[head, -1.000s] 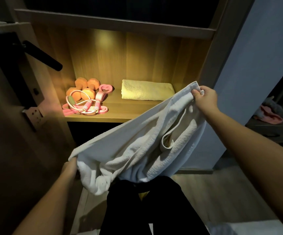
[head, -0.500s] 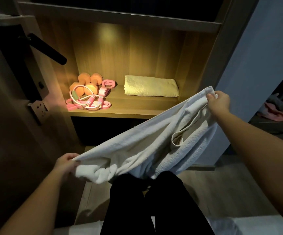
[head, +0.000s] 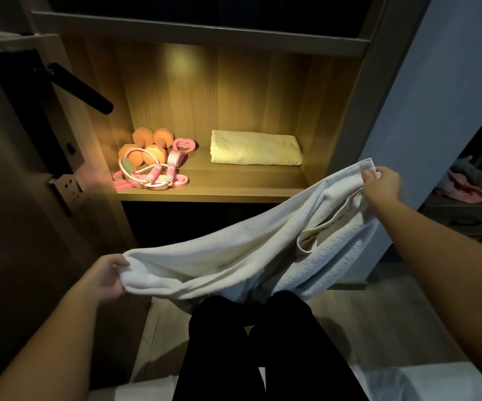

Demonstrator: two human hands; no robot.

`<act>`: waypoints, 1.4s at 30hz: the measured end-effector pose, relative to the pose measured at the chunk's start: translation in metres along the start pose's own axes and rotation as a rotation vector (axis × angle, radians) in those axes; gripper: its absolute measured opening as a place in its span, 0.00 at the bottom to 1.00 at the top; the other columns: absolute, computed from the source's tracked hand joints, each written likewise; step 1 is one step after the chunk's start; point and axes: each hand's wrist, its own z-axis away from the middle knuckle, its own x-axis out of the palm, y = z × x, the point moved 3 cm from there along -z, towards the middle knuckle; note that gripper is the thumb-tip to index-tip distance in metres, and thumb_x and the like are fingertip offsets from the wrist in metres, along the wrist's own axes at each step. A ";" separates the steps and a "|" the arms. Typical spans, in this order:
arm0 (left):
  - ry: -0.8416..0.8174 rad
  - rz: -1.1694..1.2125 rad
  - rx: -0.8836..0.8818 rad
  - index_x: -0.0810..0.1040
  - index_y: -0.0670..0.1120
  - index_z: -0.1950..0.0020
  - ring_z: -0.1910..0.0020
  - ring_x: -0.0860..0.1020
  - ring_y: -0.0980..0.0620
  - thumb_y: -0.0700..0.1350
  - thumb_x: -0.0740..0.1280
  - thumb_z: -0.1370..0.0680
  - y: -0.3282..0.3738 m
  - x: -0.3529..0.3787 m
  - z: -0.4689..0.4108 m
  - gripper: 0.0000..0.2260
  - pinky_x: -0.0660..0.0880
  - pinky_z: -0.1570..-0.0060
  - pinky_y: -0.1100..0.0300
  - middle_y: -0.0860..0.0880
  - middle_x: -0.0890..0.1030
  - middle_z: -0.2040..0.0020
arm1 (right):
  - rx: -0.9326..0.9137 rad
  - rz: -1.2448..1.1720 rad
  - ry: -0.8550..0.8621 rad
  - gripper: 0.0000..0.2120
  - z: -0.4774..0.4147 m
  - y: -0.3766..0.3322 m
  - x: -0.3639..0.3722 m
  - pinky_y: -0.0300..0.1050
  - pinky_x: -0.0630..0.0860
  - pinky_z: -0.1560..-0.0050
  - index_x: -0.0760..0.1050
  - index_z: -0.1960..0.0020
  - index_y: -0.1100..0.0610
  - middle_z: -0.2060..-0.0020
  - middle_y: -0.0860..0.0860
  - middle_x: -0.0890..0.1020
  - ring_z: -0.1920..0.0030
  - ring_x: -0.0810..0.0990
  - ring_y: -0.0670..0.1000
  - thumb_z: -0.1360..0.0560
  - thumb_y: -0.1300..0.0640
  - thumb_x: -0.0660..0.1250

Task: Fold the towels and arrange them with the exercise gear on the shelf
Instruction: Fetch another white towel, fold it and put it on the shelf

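At far left the open door (head: pixel 17 198) stands edge-on, its black handle (head: pixel 80 88) jutting toward the shelf opening. Your left hand (head: pixel 105 277) is held low, with its fingers curled around the bunched lower end of the white towel (head: pixel 234 256).

On the lit shelf (head: pixel 234 189), orange dumbbells (head: pixel 147 143) sit in the back left corner. The pink resistance bands (head: pixel 153 175) lie tangled against them and reach nearly to the front edge. Just right of them, and apart, a folded yellow towel (head: pixel 255 147) lies flat toward the back, its right end near the side wall. Bare board runs along the front edge before it.

The white towel is unfolded and creased. It sags in a diagonal span in front of and below the shelf, above your dark-trousered legs (head: pixel 263 342), with a loose hem looping near its right third. Your right hand (head: pixel 381 186) is raised higher and pinches the upper corner beside the shelf's right upright. At far right, pink and grey cloth (head: pixel 462 183) lies on dark furniture, too dim to identify.
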 end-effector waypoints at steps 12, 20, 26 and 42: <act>0.792 -0.913 0.301 0.79 0.38 0.48 0.47 0.77 0.35 0.35 0.69 0.26 0.014 -0.011 0.001 0.07 0.76 0.52 0.47 0.34 0.79 0.47 | 0.010 0.010 -0.017 0.13 0.014 0.021 -0.016 0.51 0.72 0.48 0.78 0.45 0.60 0.50 0.60 0.81 0.50 0.78 0.60 0.19 0.52 0.60; 0.439 -0.706 0.210 0.76 0.36 0.48 0.56 0.77 0.40 0.35 0.62 0.21 0.011 0.036 0.013 0.05 0.74 0.55 0.50 0.36 0.76 0.51 | -0.246 -0.032 -0.131 0.07 0.052 -0.039 0.002 0.46 0.71 0.54 0.78 0.52 0.54 0.58 0.53 0.81 0.52 0.79 0.57 0.22 0.57 0.62; -0.064 -0.850 0.583 0.77 0.47 0.48 0.50 0.80 0.49 0.43 0.65 0.20 0.044 0.159 0.057 0.03 0.76 0.54 0.57 0.47 0.81 0.49 | -0.614 0.057 -0.347 0.07 0.113 -0.114 0.032 0.50 0.78 0.54 0.79 0.48 0.47 0.54 0.47 0.81 0.51 0.79 0.50 0.20 0.56 0.63; -0.236 -1.125 1.124 0.78 0.43 0.59 0.65 0.71 0.51 0.42 0.65 0.21 0.059 0.329 0.123 0.07 0.63 0.67 0.58 0.50 0.76 0.65 | -0.723 0.012 -0.406 0.05 0.122 -0.140 0.004 0.43 0.76 0.54 0.80 0.48 0.52 0.56 0.48 0.81 0.53 0.78 0.48 0.21 0.56 0.66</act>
